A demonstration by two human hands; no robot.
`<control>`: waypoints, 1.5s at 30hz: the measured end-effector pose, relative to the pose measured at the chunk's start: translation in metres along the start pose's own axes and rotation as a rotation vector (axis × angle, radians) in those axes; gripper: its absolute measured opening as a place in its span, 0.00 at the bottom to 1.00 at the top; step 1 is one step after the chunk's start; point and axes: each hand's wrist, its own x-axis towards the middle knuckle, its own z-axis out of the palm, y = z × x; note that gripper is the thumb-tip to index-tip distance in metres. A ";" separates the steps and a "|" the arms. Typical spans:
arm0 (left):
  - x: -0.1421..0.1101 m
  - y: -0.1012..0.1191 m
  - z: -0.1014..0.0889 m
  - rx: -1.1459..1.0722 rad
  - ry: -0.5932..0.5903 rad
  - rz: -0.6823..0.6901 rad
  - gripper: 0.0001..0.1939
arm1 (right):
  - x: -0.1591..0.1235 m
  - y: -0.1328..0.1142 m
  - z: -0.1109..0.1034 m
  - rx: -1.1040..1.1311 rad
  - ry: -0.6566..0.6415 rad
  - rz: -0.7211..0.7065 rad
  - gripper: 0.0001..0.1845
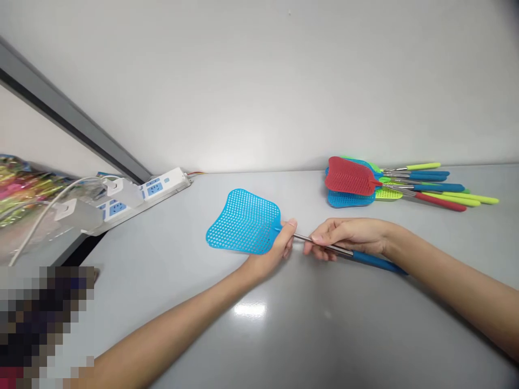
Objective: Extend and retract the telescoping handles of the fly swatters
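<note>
A blue fly swatter (245, 222) with a perforated head, a thin metal rod and a blue grip lies across the grey table (284, 324). My left hand (275, 249) pinches the swatter where the head meets the rod. My right hand (348, 236) is closed round the metal rod just before the blue grip, which sticks out to the right under my wrist. Both hands hold the same swatter just above the table surface.
A pile of several fly swatters (365, 183) in red, blue and green lies at the back right near the wall. A white power strip (154, 190) with plugs and cables sits at the back left. Colourful wrapped packets (24, 183) lie at the far left.
</note>
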 end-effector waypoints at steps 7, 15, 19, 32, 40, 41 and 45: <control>-0.006 0.008 -0.001 0.118 -0.009 0.051 0.23 | -0.001 0.002 0.004 0.208 -0.042 0.125 0.12; -0.009 0.005 0.000 0.120 0.026 0.052 0.24 | -0.002 0.001 0.004 0.116 -0.032 0.236 0.15; -0.008 0.001 0.001 0.086 0.065 0.041 0.24 | -0.002 0.001 0.008 0.045 -0.003 0.201 0.18; -0.004 -0.007 0.002 -0.050 0.089 0.001 0.23 | -0.005 0.002 0.006 0.030 0.024 -0.004 0.14; -0.008 0.002 0.002 0.028 0.069 0.020 0.23 | -0.008 0.003 0.005 0.018 -0.007 0.101 0.16; -0.009 0.003 0.002 0.038 0.069 0.020 0.23 | -0.009 0.003 0.005 -0.004 0.004 0.106 0.16; -0.009 0.003 0.001 0.039 0.063 0.012 0.22 | -0.010 0.002 0.007 -0.070 0.036 0.117 0.19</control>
